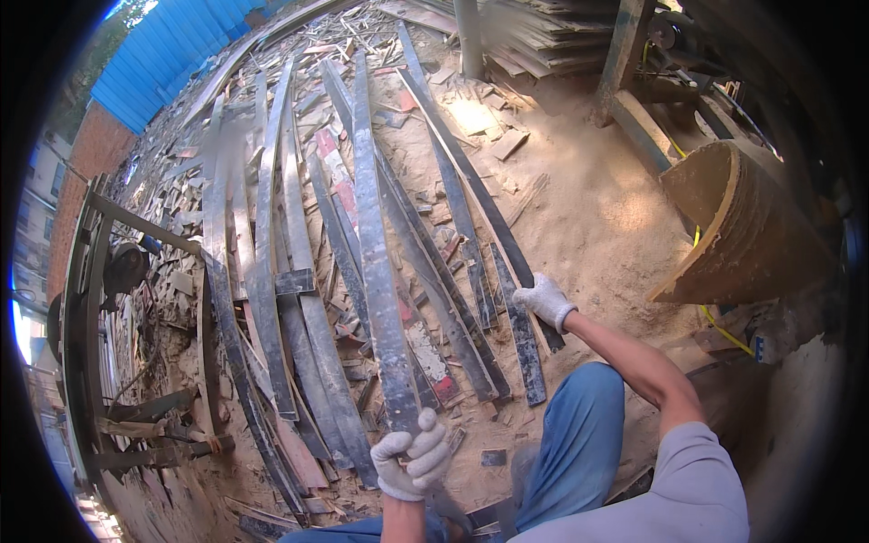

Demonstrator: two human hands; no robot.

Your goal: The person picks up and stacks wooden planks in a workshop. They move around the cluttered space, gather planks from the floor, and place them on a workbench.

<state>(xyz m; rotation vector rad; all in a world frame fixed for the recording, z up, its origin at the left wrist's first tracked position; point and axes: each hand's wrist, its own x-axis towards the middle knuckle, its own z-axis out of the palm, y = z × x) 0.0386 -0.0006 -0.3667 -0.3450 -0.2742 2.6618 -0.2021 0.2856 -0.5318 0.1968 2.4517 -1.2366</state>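
My right hand (544, 303), in a whitish work glove, is wrapped round the near part of a long, narrow wooden strip (467, 176). The strip has a dark face and a pale edge, and it slants away to the far left. My left hand (412, 457), also gloved, is half curled, with a gap between thumb and fingers and nothing visible in it. Just beyond it lies the near end of a long, dark, scuffed board strip (380, 299). A shorter black strip (520, 335) rests on the ground beside my right hand.
Several more long dark strips (262, 244) lie over scattered wood scraps on sandy, sawdust-covered ground (588, 199). A curved brown sheet (724, 226) stands at right, near a yellow cable (724, 331). A metal-framed machine (86, 317) is at left, stacked thin boards (543, 41) at the back.
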